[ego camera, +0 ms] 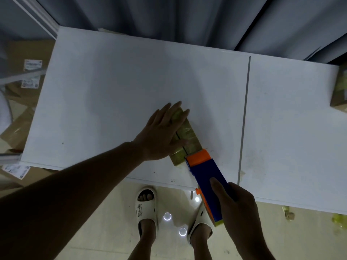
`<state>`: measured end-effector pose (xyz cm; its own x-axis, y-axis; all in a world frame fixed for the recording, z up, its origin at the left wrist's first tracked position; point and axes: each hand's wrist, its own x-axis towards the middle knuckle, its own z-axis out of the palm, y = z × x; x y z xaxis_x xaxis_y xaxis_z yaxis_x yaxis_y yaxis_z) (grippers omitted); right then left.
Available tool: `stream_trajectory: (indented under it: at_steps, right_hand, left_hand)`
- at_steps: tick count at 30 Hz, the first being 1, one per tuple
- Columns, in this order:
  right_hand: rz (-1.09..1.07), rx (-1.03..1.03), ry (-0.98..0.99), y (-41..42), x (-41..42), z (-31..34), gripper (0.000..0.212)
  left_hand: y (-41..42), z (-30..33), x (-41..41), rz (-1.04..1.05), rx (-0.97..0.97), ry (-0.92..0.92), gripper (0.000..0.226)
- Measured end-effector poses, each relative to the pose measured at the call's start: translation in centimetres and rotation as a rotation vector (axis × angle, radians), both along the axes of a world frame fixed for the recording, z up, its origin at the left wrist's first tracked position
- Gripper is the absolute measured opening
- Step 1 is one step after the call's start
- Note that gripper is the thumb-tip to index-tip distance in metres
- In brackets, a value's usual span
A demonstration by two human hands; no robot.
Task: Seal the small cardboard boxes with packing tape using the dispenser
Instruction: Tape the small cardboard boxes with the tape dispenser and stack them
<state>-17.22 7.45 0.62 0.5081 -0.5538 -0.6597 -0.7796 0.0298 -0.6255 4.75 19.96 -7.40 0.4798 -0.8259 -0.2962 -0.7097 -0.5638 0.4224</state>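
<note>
I stand at a white table (120,87) whose top is split by a thin seam (245,117) on my right; grey curtains (187,17) hang behind it, and the floor under me is pale tile (105,237). Flattened brown cartons with white labels (22,72) lie on the floor to my left. Near the table's front edge sits a small cardboard box (187,136), its top glossy with yellowish tape. My left hand (161,134) lies flat on it, fingers straight and pressing down, covering its left half. My right hand (238,205) grips the blue and orange tape dispenser (208,173), fingers curled round its body, its orange nose touching the box's near end. Another taped box (339,91) sits at the table's far right edge. My feet wear white slides (146,209).
</note>
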Motion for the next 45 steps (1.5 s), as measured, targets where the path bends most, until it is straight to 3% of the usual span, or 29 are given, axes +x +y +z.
stream_trajectory:
  at_steps: [8,12,18,23,28,34,38,45]
  right_hand:
    - [0.021,-0.012,0.086,0.7,-2.4,1.5,0.048]
    - [0.084,-0.039,0.134,0.5,-1.8,1.0,0.038]
    - [0.183,-0.206,0.216,-0.1,2.6,-0.5,0.042]
    - [0.309,-0.328,0.465,0.0,1.8,-1.0,0.036]
    - [0.25,-0.32,0.373,-0.1,1.8,-1.3,0.045]
    - [0.199,-0.299,0.245,0.0,1.3,-0.3,0.046]
    - [0.122,-0.251,0.142,-0.5,1.2,0.8,0.046]
    - [-0.24,0.103,-0.101,-3.0,0.4,2.9,0.036]
  left_hand:
    - [-0.5,-0.3,0.8,-0.034,0.094,0.019,0.084]
    - [-0.3,-0.4,0.8,-0.022,0.083,0.02,0.084]
    - [-0.4,-0.7,0.8,-0.007,0.067,0.021,0.083]
    - [-0.2,-0.8,0.5,0.001,0.051,0.062,0.085]
    - [-0.7,-0.5,1.0,-0.022,0.074,0.045,0.086]
    - [-0.6,-0.6,0.0,-0.069,0.21,-0.224,0.101]
    - [-0.9,-0.1,0.2,-0.041,0.191,-0.146,0.106]
    - [-0.9,0.9,-0.9,0.177,0.065,0.061,0.102]
